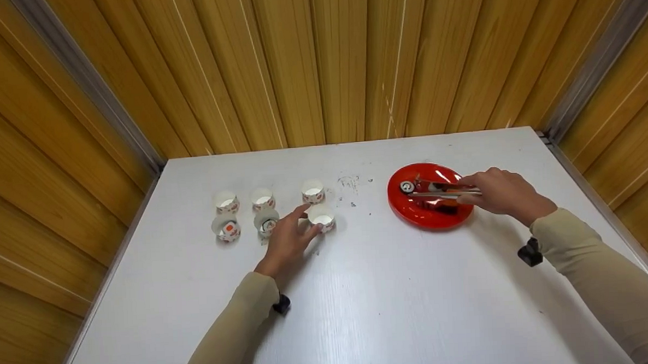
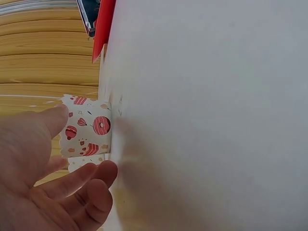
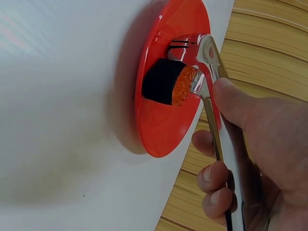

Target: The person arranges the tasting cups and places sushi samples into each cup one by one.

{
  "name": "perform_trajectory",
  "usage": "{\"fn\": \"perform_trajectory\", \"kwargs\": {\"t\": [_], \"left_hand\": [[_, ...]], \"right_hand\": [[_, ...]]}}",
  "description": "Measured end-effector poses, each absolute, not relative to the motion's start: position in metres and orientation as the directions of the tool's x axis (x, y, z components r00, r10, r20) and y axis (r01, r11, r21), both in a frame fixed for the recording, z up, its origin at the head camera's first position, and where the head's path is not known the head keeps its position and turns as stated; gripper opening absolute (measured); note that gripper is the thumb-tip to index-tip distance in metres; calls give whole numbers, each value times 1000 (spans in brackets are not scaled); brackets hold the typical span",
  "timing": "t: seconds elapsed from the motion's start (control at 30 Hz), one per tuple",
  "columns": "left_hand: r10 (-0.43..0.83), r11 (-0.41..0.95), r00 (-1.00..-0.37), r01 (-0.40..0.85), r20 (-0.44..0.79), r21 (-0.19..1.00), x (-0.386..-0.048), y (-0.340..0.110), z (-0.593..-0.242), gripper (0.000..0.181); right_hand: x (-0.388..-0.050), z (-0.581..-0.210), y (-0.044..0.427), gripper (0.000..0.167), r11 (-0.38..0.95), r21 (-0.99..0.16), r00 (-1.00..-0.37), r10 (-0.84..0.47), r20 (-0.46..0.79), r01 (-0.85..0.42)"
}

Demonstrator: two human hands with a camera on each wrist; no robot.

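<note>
My left hand (image 1: 290,239) has its thumb and index finger at the sides of a paper baking cup (image 2: 89,126) printed with red sweets. The other fingers bend loosely below it in the left wrist view. On the right, my right hand (image 1: 502,195) grips metal tongs (image 3: 226,149). Their ends reach over a red plate (image 1: 430,224), at a small round sushi roll (image 1: 407,187); I cannot tell if they pinch it. A dark-wrapped sushi piece with orange roe (image 3: 161,82) lies on the plate beside the tongs.
Several more paper cups stand at the left: one behind the left hand's cup (image 1: 313,192), two in the back row (image 1: 226,202) (image 1: 263,200), and two front cups (image 1: 228,230) (image 1: 264,226) holding sushi pieces. Wood-patterned walls (image 1: 341,66) enclose the white table (image 1: 362,311).
</note>
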State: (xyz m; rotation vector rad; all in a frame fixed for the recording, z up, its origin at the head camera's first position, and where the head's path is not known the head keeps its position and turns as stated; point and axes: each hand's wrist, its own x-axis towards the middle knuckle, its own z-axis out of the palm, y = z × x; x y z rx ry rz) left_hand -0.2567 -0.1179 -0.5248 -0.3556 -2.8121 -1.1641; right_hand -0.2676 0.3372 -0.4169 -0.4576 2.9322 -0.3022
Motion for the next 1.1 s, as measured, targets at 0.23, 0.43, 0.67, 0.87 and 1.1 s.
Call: {"fn": "perform_trajectory", "kwargs": {"t": [0.23,0.43,0.67,0.87,1.1], "left_hand": [[192,686,-966,258,172,681,-257,-117,-524,55],[204,676,-958,287,202,679,-257,-118,-522,53],[219,670,-949,315,227,672,-256,-117,-521,53],[219,669,-948,319,233,671,-257,-116,-523,52],[208,673,-957,290,202,680,-257,-116,-524,52]], "right_hand": [[-267,-415,336,39,933,-237,-941,-309,-136,-272],[-266,-413,335,35,934,-232,-945,-305,-120,-272],[-266,-413,335,33,933,-220,-945,-311,-98,-284],[-266,-413,335,32,933,-218,-944,-313,-104,-286],[-266,-414,334,33,938,-220,-947,-298,-117,-268]]}}
